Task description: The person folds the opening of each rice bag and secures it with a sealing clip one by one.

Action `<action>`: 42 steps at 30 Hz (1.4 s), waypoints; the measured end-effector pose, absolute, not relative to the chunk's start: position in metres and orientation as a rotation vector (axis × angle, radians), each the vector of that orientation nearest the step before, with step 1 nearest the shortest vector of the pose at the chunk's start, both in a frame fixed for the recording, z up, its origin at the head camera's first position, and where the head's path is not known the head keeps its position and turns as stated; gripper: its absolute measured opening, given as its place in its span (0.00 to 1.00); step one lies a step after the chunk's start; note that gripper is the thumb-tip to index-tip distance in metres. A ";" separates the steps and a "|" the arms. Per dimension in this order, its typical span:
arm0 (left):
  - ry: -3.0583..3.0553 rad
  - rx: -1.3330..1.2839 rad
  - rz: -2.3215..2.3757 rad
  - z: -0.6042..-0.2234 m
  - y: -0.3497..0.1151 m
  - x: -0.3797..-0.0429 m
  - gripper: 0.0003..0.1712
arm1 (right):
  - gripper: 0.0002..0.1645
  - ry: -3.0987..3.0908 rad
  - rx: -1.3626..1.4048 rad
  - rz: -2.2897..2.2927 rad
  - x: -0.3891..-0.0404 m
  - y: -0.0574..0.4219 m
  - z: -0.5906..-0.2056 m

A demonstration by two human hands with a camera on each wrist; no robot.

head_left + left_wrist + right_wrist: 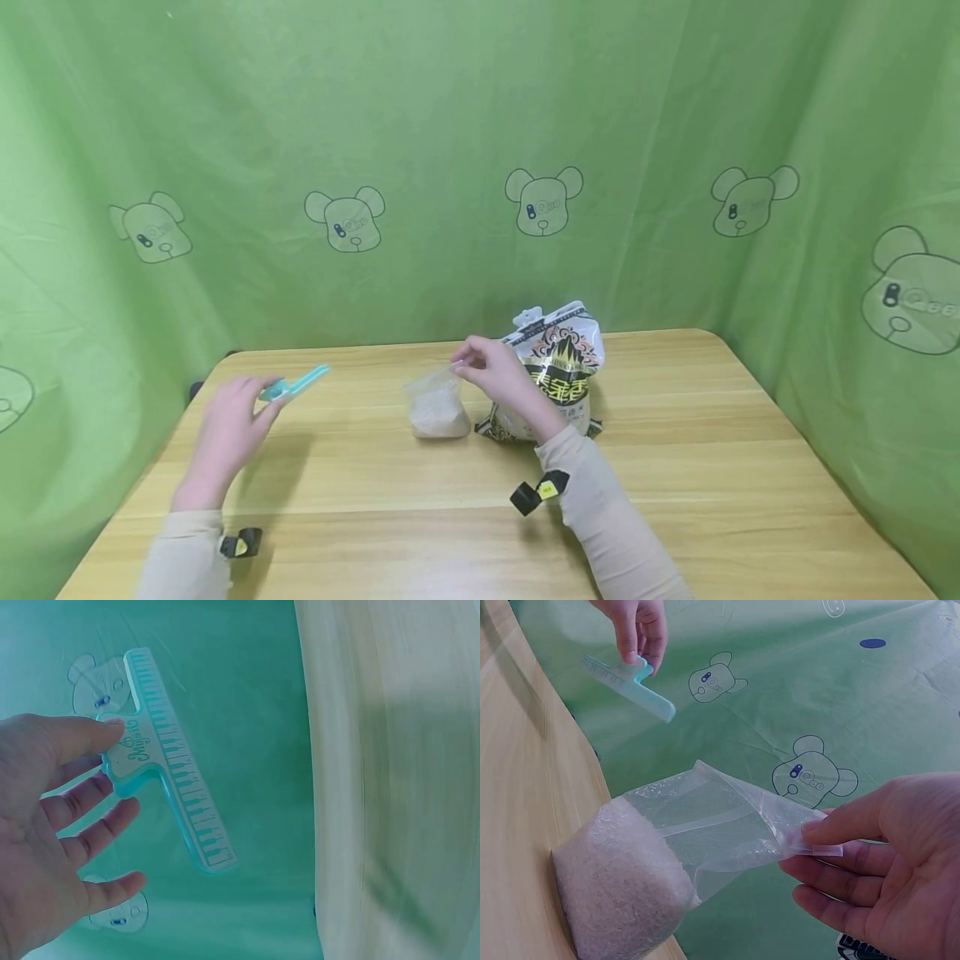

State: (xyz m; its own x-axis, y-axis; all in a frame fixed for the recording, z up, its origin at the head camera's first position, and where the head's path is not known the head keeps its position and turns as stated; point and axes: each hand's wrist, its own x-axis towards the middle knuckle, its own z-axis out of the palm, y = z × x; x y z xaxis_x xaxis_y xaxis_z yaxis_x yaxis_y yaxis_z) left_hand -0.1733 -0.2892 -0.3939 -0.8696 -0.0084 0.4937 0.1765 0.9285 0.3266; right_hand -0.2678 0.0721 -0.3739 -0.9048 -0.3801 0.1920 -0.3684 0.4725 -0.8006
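Observation:
My left hand point(234, 425) pinches a turquoise bag clip point(174, 754) by its handle, between thumb and forefinger, above the left part of the table. The clip's long bar carries a piano-key print, seen in the left wrist view. With thumb and fingers, my right hand point(877, 862) holds the top corner of a clear plastic bag of rice point(622, 877). White grains fill the bag's lower part, which sits on the table; its empty upper part is drawn out toward the right hand. In the head view this bag stands between the two hands, apart from the clip.
Right behind my right hand stands a large printed rice package point(566, 358) with a white clip point(528, 317) at its top. The wooden table point(360, 533) ends at a green curtain point(450, 100) with bear-head drawings, which closes in the back and sides.

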 end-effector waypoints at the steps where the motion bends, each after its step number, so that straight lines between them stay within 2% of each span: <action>1: -2.576 -0.127 -0.502 -0.394 -0.287 -0.173 0.19 | 0.08 2.686 -0.680 -1.455 -0.268 0.072 -0.374; 25: -2.422 -0.346 -0.502 -0.401 -0.232 -0.178 0.19 | 0.08 2.697 -0.687 -1.442 -0.267 0.072 -0.372; 42: -2.484 -0.507 -0.677 -0.396 -0.217 -0.192 0.16 | 0.08 2.682 -0.671 -1.459 -0.268 0.072 -0.372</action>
